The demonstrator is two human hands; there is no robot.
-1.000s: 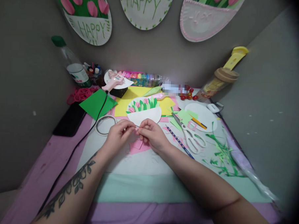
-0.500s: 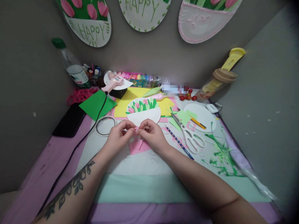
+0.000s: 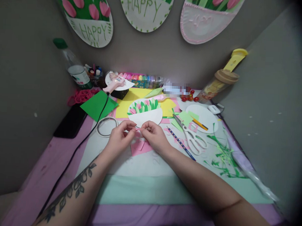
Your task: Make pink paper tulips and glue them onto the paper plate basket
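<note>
Between the fingertips of both hands is a small pink paper piece (image 3: 138, 129), mostly hidden. My left hand (image 3: 122, 136) pinches its left side, and my right hand (image 3: 153, 136) pinches its right side. Just below the fingers, pink paper pieces (image 3: 142, 148) lie on the white sheet. Right behind the hands lies a round white plate (image 3: 145, 118) with green paper leaves and pink paper tulips on its upper half. White-handled scissors (image 3: 190, 136) and a blue dotted pencil (image 3: 181, 143) rest to the right of my right hand.
A tape roll (image 3: 106, 126), green paper (image 3: 98, 105), a black phone (image 3: 72, 121) and a corded pink glue gun (image 3: 114, 84) are at the left. Green scraps (image 3: 225, 158) and a blank plate (image 3: 203, 118) lie right. A bottle (image 3: 77, 74) and a cup (image 3: 221, 82) stand behind.
The fingertips of my two hands have parted slightly, and a thin bit of the pink piece shows between them. The objects on the table have not moved.
</note>
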